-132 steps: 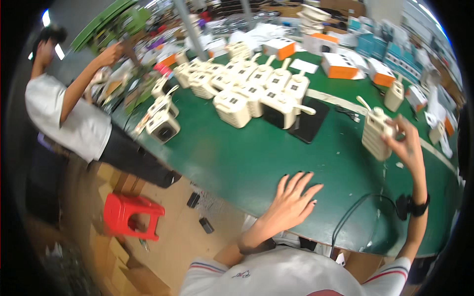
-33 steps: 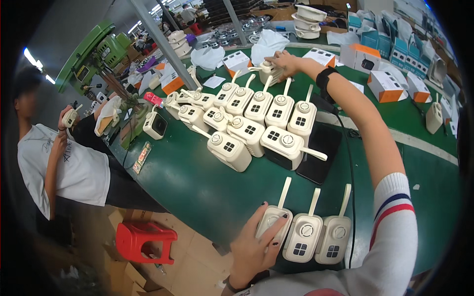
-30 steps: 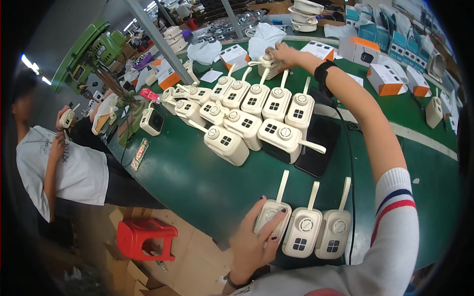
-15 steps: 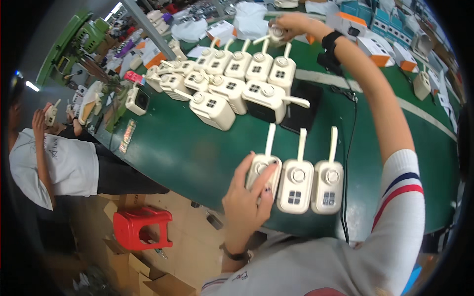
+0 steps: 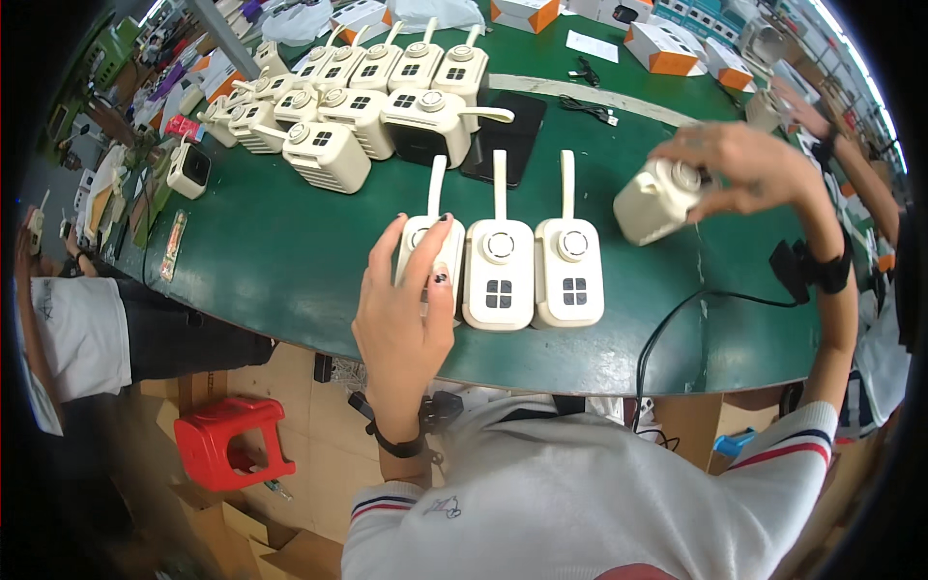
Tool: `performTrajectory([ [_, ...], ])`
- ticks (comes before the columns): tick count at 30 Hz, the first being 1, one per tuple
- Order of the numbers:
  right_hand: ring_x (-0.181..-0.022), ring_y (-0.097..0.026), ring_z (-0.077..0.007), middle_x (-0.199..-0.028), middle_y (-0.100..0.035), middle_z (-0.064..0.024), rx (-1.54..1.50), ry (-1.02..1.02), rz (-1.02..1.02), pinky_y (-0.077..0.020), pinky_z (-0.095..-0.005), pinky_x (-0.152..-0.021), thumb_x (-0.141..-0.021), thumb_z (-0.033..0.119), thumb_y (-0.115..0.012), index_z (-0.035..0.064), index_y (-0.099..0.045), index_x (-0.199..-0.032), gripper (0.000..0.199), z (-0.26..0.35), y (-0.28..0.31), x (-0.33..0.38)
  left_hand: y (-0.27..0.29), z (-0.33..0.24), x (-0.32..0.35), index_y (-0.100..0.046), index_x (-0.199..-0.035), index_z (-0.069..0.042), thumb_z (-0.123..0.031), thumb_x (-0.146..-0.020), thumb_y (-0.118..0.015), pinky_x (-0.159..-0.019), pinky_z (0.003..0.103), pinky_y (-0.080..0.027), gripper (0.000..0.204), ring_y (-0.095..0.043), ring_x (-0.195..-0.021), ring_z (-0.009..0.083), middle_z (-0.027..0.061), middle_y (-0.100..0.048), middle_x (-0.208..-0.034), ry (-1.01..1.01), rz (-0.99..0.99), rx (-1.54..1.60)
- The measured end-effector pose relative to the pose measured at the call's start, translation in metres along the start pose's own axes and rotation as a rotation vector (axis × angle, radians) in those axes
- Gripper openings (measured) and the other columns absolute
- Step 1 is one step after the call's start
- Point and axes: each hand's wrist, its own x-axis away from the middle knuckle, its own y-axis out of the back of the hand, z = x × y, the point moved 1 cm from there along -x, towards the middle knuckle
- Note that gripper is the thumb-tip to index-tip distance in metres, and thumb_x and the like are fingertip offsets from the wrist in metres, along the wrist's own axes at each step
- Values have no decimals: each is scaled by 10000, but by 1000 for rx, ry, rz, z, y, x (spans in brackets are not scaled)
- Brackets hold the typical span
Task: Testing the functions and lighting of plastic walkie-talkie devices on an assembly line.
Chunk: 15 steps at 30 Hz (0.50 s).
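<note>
Three cream portable devices, each with a round dial, four dark buttons and a strap pointing away from me, stand in a row: the left device, the middle device and the right device. My left hand rests over the left one, its fingers stretched and apart, covering most of its buttons. To the right of the row, my right hand grips another cream device by its dial end, tilted and blurred by motion. Whether that device touches the table cannot be made out.
More cream devices stand grouped at the far left, beside a black flat pad. Coiled cables and orange-white boxes lie farther back. A black cable trails from my right wrist. Another person's arm reaches in at right.
My right hand has come back from the far side of the table to the right of the row, bringing a cream device. My left hand stays on the left device. The whole view has shifted.
</note>
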Motion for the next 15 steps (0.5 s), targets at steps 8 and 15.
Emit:
performTrajectory([
  [8, -695, -625, -376, -761, -629, -213, -29, -395, -45, -494, -420, -603, -758, 418, -703, -5, -512, -1142, 602, 62, -50, 23, -7, -1, 3, -622, -1226, -196, -144, -869, -489, -876, 415, -469, 384, -570, -1090, 355, 184, -506, -1281, 0, -27, 11],
  [15, -553, -608, -386, -599, -599, -205, -123, -614, -356, -482, -435, -509, -924, 433, -538, -38, -445, -1094, 509, 89, -82, 5, -11, 5, 5, -515, -1293, -52, -174, -897, -480, -936, 409, -434, 416, -540, -1142, 367, 203, -509, -1304, -35, -74, 106],
])
